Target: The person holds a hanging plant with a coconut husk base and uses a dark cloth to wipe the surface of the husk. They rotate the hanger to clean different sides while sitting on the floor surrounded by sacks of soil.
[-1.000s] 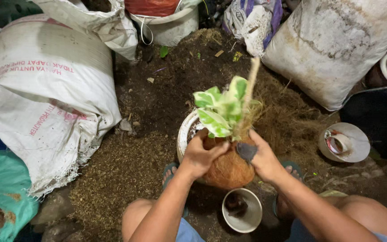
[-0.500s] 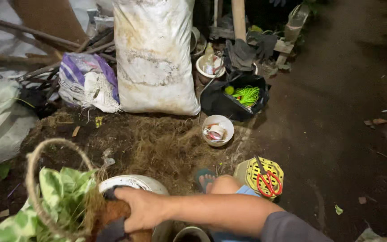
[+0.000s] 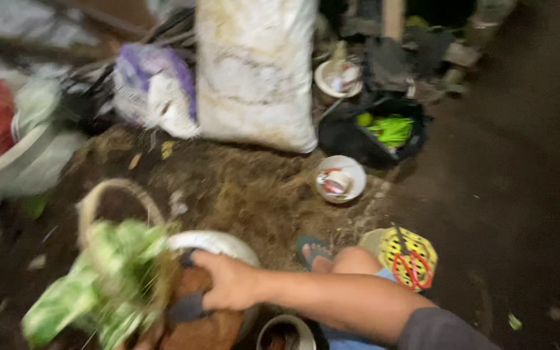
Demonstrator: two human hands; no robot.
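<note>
While the view is smeared by motion, the right hand (image 3: 228, 282) lies flat over the top of a brown husk ball (image 3: 202, 324) at the base of a green leafy plant (image 3: 98, 285), fingers wrapped down over it, pressing rather than pinching. Left hand mostly hidden under the leaves; only a bit of finger shows low down, so its grip can't be told. Ball sits against the rim of a white basin (image 3: 218, 243), with a loop of woven handle (image 3: 108, 194) arching over the leaves.

Step looks like holding the root ball steady. Next move probably needs both hands kept under it, plant upright.

Room: a small round pot (image 3: 286, 334) just below the wrist, a foot in a sandal (image 3: 312, 249) and a yellow basket with red scissors (image 3: 408, 258) close on the right. Big white sack (image 3: 254, 71) and white bowl (image 3: 339, 178) further off. Dark ground to the right is open.
</note>
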